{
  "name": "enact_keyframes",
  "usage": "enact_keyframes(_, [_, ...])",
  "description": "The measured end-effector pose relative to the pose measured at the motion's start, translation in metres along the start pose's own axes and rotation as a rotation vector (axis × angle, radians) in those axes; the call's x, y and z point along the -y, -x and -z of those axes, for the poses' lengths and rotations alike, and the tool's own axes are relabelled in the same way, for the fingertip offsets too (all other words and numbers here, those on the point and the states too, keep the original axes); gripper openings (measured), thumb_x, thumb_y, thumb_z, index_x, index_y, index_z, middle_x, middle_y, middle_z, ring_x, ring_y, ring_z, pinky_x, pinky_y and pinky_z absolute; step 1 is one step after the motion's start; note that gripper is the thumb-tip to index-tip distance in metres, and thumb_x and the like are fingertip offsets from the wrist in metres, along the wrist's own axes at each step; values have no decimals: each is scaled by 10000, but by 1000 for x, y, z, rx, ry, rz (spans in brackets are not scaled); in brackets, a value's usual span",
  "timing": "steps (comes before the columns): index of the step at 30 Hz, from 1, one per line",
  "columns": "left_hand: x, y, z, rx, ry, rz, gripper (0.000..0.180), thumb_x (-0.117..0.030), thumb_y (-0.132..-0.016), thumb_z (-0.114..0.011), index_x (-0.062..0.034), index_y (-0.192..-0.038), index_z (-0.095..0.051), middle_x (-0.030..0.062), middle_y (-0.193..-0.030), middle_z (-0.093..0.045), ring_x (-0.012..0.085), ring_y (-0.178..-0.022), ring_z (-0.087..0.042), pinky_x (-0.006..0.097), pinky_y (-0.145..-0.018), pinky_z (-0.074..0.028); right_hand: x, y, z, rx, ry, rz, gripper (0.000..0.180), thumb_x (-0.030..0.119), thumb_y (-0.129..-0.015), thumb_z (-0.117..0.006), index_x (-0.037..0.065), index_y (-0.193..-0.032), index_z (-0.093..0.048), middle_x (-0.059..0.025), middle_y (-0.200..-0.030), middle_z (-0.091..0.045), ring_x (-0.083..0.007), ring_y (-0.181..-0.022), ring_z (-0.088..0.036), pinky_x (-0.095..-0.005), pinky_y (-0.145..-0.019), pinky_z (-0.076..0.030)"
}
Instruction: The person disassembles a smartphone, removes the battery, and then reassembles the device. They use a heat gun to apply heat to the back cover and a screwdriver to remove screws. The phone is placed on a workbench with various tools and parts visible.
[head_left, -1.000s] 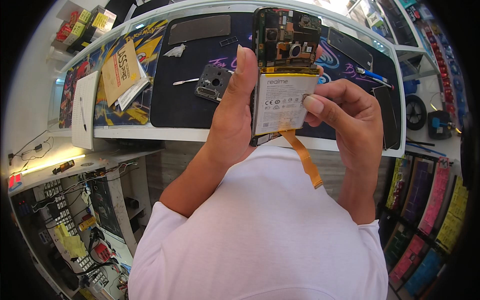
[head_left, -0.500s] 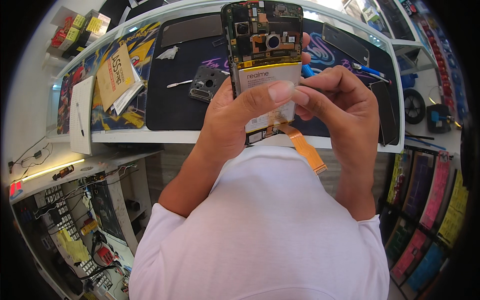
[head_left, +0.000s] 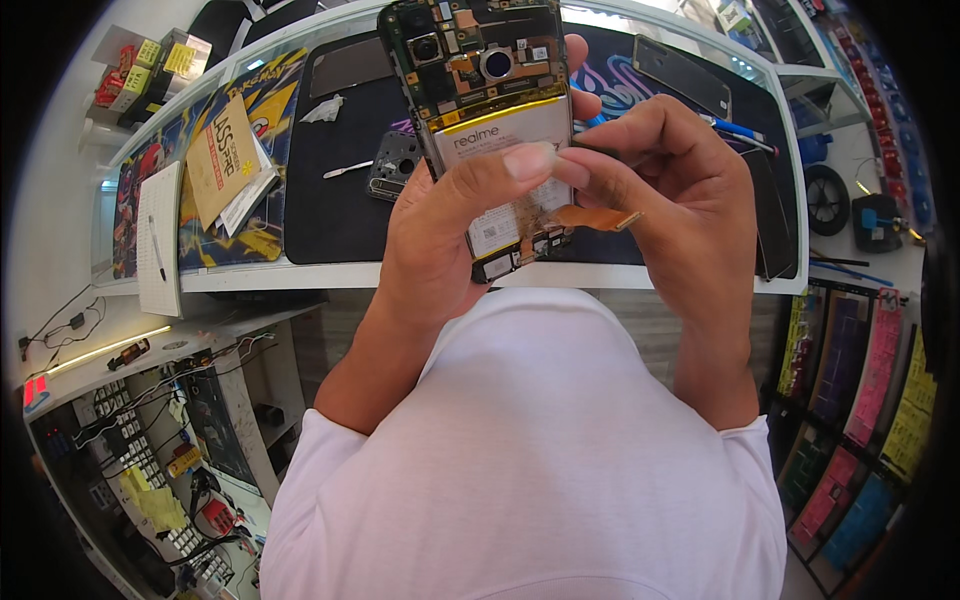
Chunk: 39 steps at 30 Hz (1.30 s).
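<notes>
Overhead, the left hand (head_left: 450, 240) grips an opened phone (head_left: 490, 120) — bare circuit board, pale battery — above the bench's (head_left: 640, 278) near edge, while the right hand (head_left: 680, 190) pinches its orange ribbon cable (head_left: 597, 217). A brown paper packet (head_left: 225, 160) lies by the left edge.

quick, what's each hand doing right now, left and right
Left hand: closed around the opened phone, thumb across its battery.
Right hand: fingers pinched at the orange flex cable, steadying the phone's right edge.
</notes>
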<state>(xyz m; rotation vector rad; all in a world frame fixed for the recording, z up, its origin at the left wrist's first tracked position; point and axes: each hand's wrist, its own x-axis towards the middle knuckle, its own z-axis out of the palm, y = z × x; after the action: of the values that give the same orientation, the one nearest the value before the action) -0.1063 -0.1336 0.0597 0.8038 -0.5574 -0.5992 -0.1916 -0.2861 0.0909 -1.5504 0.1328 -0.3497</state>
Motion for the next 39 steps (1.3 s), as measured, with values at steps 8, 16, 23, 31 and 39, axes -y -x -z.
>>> enact_keyframes(8, [-2,5,0,-119,-76,75,644,-230,-985,-654,10,-1554,-473,271,-1464,-598,298,-1247,-678,422,-1057,-589,-1,-2,5,20,48,-44,122,14,-963,-790,-23,-1027,-693,-76,-983,-756,-107,-908,-744,-258,-792,-637])
enact_keyframes(16, [6,7,-2,-182,-61,90,611,-214,-1000,-722,-2,-1531,-506,260,-1450,-622,311,-1259,-687,436,-1057,-601,-4,-2,8,10,240,-26,120,51,-967,-802,-1,-1009,-701,-56,-946,-757,-87,-886,-731,-257,-782,-628])
enact_keyframes(23, [8,6,-2,-134,-28,73,592,-197,-1017,-691,-6,-1542,-495,262,-1465,-612,313,-1272,-680,441,-1063,-598,-1,3,9,-18,201,11,127,42,-950,-817,9,-992,-702,-39,-934,-750,-80,-879,-723,-238,-781,-603])
enact_keyframes(31, [7,6,0,-115,-31,42,578,-212,-1051,-637,-11,-1566,-468,275,-1525,-561,332,-1345,-634,451,-1100,-571,-3,6,14,13,99,-32,162,-4,-956,-792,-22,-1101,-722,-65,-1007,-749,-99,-957,-717,-246,-841,-588])
enact_keyframes(39, [8,1,-3,-131,36,-2,600,-233,-1070,-617,-10,-1593,-423,275,-1583,-502,363,-1382,-607,483,-1135,-547,-16,8,6,-22,126,145,172,62,-939,-823,-12,-1079,-756,-61,-1018,-766,-107,-863,-714,-262,-821,-583])
